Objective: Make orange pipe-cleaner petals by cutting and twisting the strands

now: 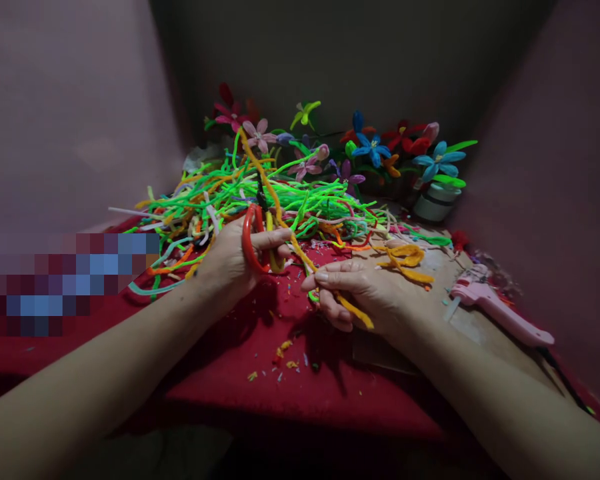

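Head view, left hand: my left hand (235, 257) sits at centre frame, closed through the red loops of the scissors (253, 240), with the blades pointing up into the heap.
Head view, right hand: my right hand (365, 293), just right of centre, pinches the orange pipe cleaner (357, 313) between thumb and fingers. Its short end pokes out below my palm.
Where the strand runs: from my right hand it slants up and left, passes right beside the scissors and rises over the pile of pipe cleaners (290, 200).
Done so far: a row of finished flowers (373, 148) stands at the back, upper centre to upper right. Curled orange pieces (405, 260) lie just beyond my right hand, and small clippings (285, 348) dot the red cloth (330, 393) on the bench.
Left to do: I judge plenty, since the pile is large and mostly green, and the strand I hold looks whole.
Nearby: a pink glue gun (495, 308) lies at the right, well apart from my hands. A white pot (435, 203) sits under the blue flowers.
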The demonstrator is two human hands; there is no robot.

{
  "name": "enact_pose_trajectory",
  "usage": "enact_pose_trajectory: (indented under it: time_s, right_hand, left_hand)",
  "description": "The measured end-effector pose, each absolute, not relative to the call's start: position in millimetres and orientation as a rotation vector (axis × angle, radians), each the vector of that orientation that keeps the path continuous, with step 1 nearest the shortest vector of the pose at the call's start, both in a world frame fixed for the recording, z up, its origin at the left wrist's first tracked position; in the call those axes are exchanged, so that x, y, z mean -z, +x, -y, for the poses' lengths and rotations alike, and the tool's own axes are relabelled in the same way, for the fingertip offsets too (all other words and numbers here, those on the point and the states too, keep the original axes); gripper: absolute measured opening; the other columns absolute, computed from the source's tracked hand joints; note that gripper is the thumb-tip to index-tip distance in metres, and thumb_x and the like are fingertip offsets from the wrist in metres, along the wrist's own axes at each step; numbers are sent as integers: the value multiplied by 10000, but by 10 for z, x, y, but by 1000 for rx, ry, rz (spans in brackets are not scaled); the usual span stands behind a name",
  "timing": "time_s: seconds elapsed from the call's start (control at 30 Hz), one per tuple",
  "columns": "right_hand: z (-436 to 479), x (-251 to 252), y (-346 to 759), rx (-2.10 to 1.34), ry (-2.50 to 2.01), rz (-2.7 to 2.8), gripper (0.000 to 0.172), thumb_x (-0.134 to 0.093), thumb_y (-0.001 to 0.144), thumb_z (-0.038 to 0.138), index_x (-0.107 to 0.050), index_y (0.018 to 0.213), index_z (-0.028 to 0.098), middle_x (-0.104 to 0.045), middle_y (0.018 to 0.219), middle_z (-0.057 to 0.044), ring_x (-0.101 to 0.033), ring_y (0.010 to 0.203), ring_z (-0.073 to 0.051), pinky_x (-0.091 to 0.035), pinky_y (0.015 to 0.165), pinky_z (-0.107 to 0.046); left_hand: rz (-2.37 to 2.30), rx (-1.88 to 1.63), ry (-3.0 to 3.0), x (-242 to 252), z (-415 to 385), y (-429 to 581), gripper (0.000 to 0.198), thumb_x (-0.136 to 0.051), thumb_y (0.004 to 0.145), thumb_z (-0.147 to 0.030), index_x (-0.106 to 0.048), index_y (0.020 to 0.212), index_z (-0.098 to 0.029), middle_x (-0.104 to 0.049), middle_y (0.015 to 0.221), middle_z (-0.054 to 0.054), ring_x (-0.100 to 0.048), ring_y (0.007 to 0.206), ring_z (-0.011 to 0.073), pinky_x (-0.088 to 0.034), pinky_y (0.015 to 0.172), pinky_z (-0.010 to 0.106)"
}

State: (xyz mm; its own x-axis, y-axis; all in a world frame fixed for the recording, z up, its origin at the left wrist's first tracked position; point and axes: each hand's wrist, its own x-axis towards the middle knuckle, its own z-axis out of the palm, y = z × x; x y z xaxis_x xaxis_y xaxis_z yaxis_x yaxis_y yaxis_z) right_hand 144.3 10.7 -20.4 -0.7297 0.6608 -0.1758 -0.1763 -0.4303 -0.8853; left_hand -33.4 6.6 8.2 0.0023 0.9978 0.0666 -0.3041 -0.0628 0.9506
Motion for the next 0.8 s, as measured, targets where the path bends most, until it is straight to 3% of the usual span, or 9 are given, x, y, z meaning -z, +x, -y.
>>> enact_pose_trajectory:
  time_s: [0.13, 0.23, 0.6, 0.73, 0.8]
  right_hand:
    - [-113, 206, 1436, -2157, -710, 1256, 174, -555, 779, 252, -622, 804, 94, -547, 393, 23, -386, 268, -69, -339, 302, -181]
    - [-105, 196, 1433, -2179, -710, 1271, 166, -561, 782, 259, -613, 784, 101, -539, 390, 24, -371, 266, -69, -337, 298, -184]
    - [-140, 270, 1437, -2171, -725, 1152, 177, -566, 787, 191, -623, 898, 65, -651, 567, -42, -444, 355, -70, -404, 353, -198]
    - [-144, 286, 1427, -2090, -697, 1134, 70, -583, 759, 180, -559, 779, 118, -677, 601, -58, -475, 369, -86, -429, 366, -214]
    - [-143, 286, 1423, -2047, -698, 1132, 99, -607, 749, 187, -518, 742, 144, -677, 596, -49, -480, 365, -86, -434, 366, -214]
  left_hand:
    - [-893, -1209, 1081, -51, -15, -268, 252, -707, 662, -144, -552, 860, -140, -599, 557, -18, -556, 464, 85, -444, 457, 169]
    - [-903, -1147, 1082, -28, -2, -236, 234, -710, 654, -163, -545, 819, -150, -594, 538, -22, -562, 444, 106, -457, 460, 202]
    - [-929, -1445, 1040, -50, -88, -342, 411, -672, 649, -67, -548, 1018, -199, -564, 641, -52, -547, 499, 72, -457, 492, 195]
    - [-910, -1503, 1094, -30, -118, -385, 405, -683, 649, -71, -560, 1010, -207, -565, 742, -43, -560, 531, 66, -454, 489, 194]
    - [-921, -1509, 1115, -28, -119, -397, 382, -677, 662, -83, -566, 1005, -210, -564, 740, -37, -564, 542, 72, -455, 500, 203]
